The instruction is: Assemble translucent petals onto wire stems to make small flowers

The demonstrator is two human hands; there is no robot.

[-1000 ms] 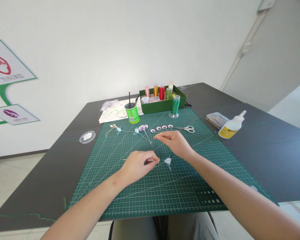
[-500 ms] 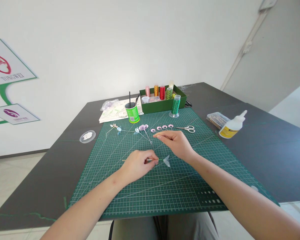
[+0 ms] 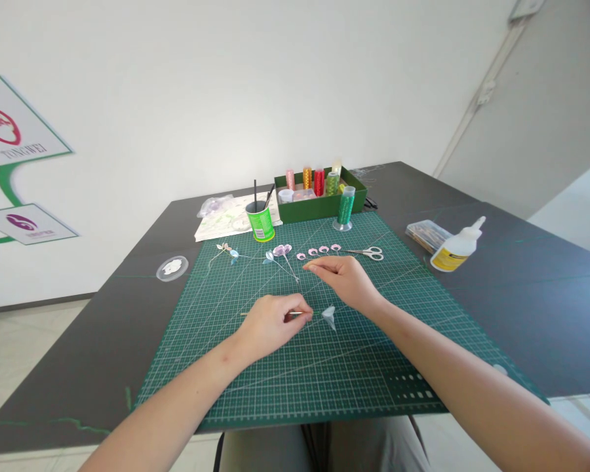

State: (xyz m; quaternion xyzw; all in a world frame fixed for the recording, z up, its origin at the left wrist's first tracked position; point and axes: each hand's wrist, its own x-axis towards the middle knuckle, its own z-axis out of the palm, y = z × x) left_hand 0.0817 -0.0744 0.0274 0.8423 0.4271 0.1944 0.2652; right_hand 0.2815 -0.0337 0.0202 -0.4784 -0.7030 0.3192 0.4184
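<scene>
My left hand (image 3: 278, 324) is closed in a pinch around a thin pale stem, whose tail pokes out on the left of the knuckles. Just right of the fingertips the stem has a bit of green and ends in translucent pale-blue petals or leaves (image 3: 329, 317). Higher and to the right, my right hand (image 3: 344, 280) is also pinched; whatever is between its fingertips is too fine to make out. Beyond the hands lie a purple flower on a stem (image 3: 282, 250), a pale-blue leaf sprig (image 3: 269, 258) and a row of several small pink-purple loops (image 3: 313, 252).
A green cutting mat (image 3: 255, 387) covers the dark table. Scissors (image 3: 373, 253), a green thread spool (image 3: 345, 208), a green cup with brushes (image 3: 261, 225) and a box of spools (image 3: 319, 208) stand behind. A glue bottle (image 3: 455, 249) is right, a small dish (image 3: 172, 268) left.
The pale-blue petals at the stem's end have turned and look differently angled. My right hand has shifted very slightly; my left hand keeps its place and grip.
</scene>
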